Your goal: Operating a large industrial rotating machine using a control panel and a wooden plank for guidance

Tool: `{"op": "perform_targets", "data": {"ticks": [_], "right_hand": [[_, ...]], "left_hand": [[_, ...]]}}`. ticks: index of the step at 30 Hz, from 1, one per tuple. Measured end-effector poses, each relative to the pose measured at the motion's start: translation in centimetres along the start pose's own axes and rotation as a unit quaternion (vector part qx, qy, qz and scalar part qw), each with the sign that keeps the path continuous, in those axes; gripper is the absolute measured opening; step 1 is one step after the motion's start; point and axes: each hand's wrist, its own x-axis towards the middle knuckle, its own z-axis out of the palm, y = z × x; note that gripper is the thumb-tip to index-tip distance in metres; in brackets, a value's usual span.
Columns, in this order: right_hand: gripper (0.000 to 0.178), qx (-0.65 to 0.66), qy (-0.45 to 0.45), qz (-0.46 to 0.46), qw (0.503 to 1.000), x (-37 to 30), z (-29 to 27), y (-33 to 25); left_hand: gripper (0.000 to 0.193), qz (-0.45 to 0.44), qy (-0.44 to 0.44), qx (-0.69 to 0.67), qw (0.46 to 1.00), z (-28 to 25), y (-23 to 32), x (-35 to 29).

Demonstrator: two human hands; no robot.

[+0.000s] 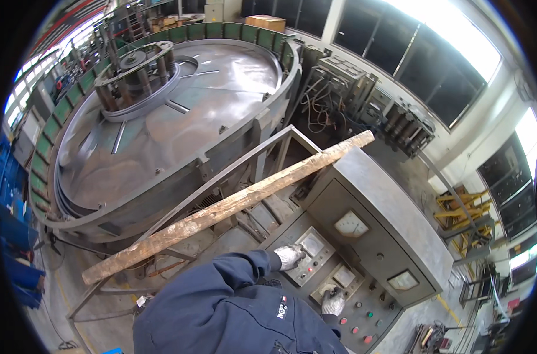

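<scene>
My left hand (290, 256), in a pale work glove, rests on the left instrument panel (308, 264) of a grey control console. Its fingers are curled together at the panel's left side, below a small meter (313, 244); what they hold is hidden. My right hand (333, 302), gloved with dark fingertips, pinches at a round dial knob on the right panel (351, 287), mostly covered by the fingers. Beside that hand are several red push buttons (343, 321) and a green one (370, 315). Two larger gauges (351, 224) face me from the console's raised hood (392, 206).
A long rough wooden beam (233, 203) lies across a metal frame (221, 183), its far end by the hood. Beyond it stands a large round machine table (215, 106) with a green rim. Cabled equipment (327, 97) and yellow steel stands (463, 209) are to the right.
</scene>
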Motion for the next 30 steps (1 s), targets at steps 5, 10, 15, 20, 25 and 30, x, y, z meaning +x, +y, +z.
{"op": "perform_targets", "data": {"ticks": [5,10,15,20,25,30], "right_hand": [[0.036,0.015,0.0,0.017,1.0,0.0,-0.1,-0.9],[0.037,0.026,-0.005,0.044,0.999,-0.3,-0.1,-1.1],[0.037,0.01,-0.054,0.067,0.996,-0.4,0.4,-0.3],[0.03,0.06,0.002,0.025,0.998,0.0,2.4,0.5],[0.02,0.034,0.017,0.038,0.999,-0.4,0.9,-0.8],[0.027,0.052,-0.037,0.108,0.992,-0.4,1.5,-0.5]], "left_hand": [[0.04,-0.004,0.014,0.026,1.0,-0.8,0.2,-0.5],[0.031,0.009,0.017,0.043,0.999,-0.8,0.2,-0.4],[0.021,-0.035,0.01,0.049,0.998,2.4,-3.1,0.1],[0.025,0.013,0.056,0.005,0.998,-0.9,0.6,0.1],[0.031,-0.02,0.033,0.024,0.999,-0.6,1.1,0.2],[0.029,-0.02,0.006,0.028,0.999,-0.7,1.6,0.7]]}}
